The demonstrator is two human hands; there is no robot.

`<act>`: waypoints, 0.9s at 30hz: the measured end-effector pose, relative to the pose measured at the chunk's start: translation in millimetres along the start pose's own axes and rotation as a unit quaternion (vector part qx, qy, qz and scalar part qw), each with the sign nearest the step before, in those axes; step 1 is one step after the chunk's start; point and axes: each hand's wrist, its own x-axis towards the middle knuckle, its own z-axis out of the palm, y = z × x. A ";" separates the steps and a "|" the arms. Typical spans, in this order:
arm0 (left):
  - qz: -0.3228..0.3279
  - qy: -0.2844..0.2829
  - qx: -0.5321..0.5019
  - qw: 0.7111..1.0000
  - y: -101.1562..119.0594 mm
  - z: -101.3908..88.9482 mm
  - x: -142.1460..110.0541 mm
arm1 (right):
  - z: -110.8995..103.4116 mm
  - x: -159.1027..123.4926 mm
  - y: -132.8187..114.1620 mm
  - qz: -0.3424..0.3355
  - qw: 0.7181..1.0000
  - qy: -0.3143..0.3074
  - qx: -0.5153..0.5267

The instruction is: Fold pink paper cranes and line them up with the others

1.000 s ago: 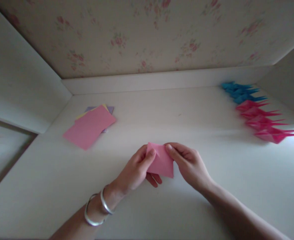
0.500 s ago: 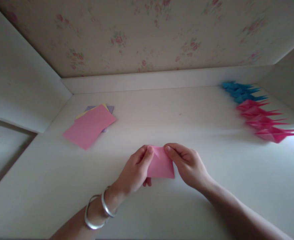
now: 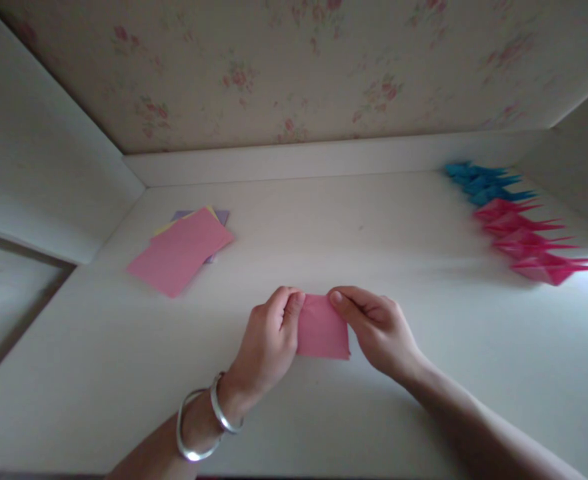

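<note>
A small pink square of folded origami paper [image 3: 323,328] is held up between both hands, near the middle of the white table. My left hand [image 3: 270,337] pinches its upper left corner, thumb on top, and covers its left edge. At the upper right corner, my right hand [image 3: 371,327] grips the paper between thumb and curled fingers. The lower right corner hangs free, with a slight gap between layers. Fingers behind the paper are hidden.
Pink, yellow and purple paper sheets [image 3: 181,253] lie overlapped at the left. Along the right side stands a row of folded paper figures, blue ones [image 3: 484,183] behind and pink ones [image 3: 529,240] nearer. A flowered wall [image 3: 294,80] rises behind the table [image 3: 294,227].
My left hand has turned a little, and its fingers below the paper have gone from sight. The paper's lower edge now lies slightly lower. My right hand has stayed almost still.
</note>
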 end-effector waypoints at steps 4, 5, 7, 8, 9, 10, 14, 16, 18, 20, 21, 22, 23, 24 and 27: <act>0.003 -0.010 -0.019 1.000 -0.9 -1.0 2.1 | 0.2 -0.2 0.6 -0.003 1.000 0.005 -0.016; 0.002 -0.012 -0.030 0.999 -1.2 -1.6 2.6 | 0.4 0.0 1.7 0.000 1.000 0.010 -0.019; -0.020 -0.034 -0.070 0.997 -1.6 -2.5 3.1 | 0.9 0.7 4.2 0.007 0.999 0.030 -0.012; -0.042 -0.061 -0.100 0.992 -1.6 -2.5 2.8 | 1.2 1.3 5.4 0.011 0.999 0.044 -0.003; -0.068 -0.099 -0.135 0.984 -1.6 -2.1 2.3 | 1.5 2.0 6.3 0.014 0.998 0.058 0.010; -0.093 -0.140 -0.171 0.971 -1.5 -1.1 1.5 | 1.8 2.9 6.9 0.017 0.997 0.072 0.024; -0.137 -0.224 -0.266 0.928 -1.2 5.1 -2.0 | 2.6 6.0 7.0 0.033 0.992 0.101 0.073; -0.137 -0.219 -0.281 0.924 -1.7 7.0 -2.4 | 2.4 6.8 6.8 0.042 0.989 0.089 0.113; -0.130 -0.202 -0.290 0.926 -2.7 7.2 -1.6 | 1.6 7.0 6.6 0.055 0.982 0.043 0.178; -0.121 -0.179 -0.295 0.931 -3.7 6.1 0.0 | 0.4 6.9 6.1 0.071 0.967 -0.018 0.245; -0.119 -0.169 -0.298 0.932 -4.0 5.4 0.8 | -0.1 6.9 5.7 0.079 0.959 -0.041 0.268; -0.118 -0.162 -0.300 0.933 -4.3 4.8 1.5 | -0.6 6.8 5.2 0.084 0.954 -0.055 0.283; -0.120 -0.157 -0.300 0.933 -4.4 4.2 2.0 | -1.0 6.8 4.7 0.088 0.951 -0.061 0.291; -0.122 -0.153 -0.298 0.934 -4.5 3.8 2.2 | -1.3 6.9 4.2 0.090 0.949 -0.062 0.295; -0.123 -0.139 -0.282 0.941 -4.8 3.2 1.6 | -1.6 7.0 3.6 0.092 0.946 -0.072 0.302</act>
